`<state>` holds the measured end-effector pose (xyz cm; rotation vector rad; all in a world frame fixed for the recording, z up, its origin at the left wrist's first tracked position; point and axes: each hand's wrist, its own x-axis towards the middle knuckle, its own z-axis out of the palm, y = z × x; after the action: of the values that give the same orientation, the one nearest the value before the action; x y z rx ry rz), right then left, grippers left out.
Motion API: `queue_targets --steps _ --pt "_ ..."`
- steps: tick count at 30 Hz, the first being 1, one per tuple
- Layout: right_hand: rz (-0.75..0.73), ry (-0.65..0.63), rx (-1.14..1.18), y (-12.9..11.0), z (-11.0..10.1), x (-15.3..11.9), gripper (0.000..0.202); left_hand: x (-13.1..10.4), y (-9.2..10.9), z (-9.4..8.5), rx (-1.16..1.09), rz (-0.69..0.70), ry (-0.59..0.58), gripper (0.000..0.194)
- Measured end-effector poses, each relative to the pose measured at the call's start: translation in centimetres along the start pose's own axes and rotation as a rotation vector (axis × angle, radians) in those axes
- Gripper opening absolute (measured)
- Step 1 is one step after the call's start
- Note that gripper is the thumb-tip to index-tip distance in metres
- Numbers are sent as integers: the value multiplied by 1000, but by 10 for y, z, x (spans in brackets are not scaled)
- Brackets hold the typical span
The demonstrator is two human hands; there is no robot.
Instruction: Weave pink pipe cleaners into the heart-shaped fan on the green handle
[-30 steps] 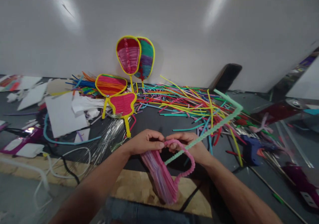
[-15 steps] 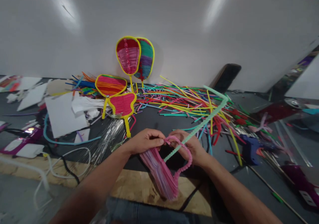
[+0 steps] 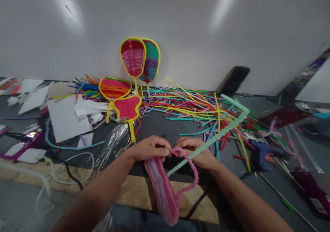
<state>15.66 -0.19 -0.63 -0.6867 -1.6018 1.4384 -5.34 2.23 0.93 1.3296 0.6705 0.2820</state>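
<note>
Left hand [image 3: 151, 148]: pinching fuzzy pink braid [image 3: 195, 170]
Right hand [image 3: 202, 158]: curled, grip unclear
Striped panel [image 3: 163, 192]: soft, beneath left hand
Mint twist [image 3: 219, 135]: bent, ropelike

— How does the pink bundle [image 3: 162, 194], lower centre, look?
— Fuzzy and matt, soft like chenille; the pale green strip [image 3: 219, 134], right of it, is fuzzy too, with a ribbed surface.
— And across the top?
— A smooth pale board [image 3: 185, 36], semi-glossy, catching two bright glare streaks.
— Anything metallic?
— The thin strands [image 3: 112, 141] left of centre gleam like metal or foil.
— The desk [image 3: 157, 126]?
— Dark and matt, with grainy bare wood [image 3: 134, 194] along its near edge; the sheet [image 3: 67, 120] at left looks like matt card.
</note>
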Motion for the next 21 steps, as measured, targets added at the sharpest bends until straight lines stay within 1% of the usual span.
queue_targets --steps 4,7,9,12,14,16,17,19,21 --pt "25 22 24 2 2 1 10 0 0 1 18 5 -12 32" --pt "67 40 69 4 5 2 15 1 1 3 97 21 -12 33" --pt "66 36 65 4 7 1 16 2 2 3 150 32 -1 34" --pt "-6 43 -88 3 12 1 9 2 4 4 197 37 32 34" --pt "-57 104 -226 2 16 0 4 3 4 5 202 27 55 34" --pt "-70 198 -317 2 22 -1 4 3 4 6 191 22 68 33" --pt "-74 243 -332 2 25 -2 5 4 4 6 184 24 69 32" --pt "-121 296 -328 2 29 -2 14 5 2 7 162 30 68 29" --pt "-200 284 -341 2 31 -2 19 5 1 8 132 24 61 28"
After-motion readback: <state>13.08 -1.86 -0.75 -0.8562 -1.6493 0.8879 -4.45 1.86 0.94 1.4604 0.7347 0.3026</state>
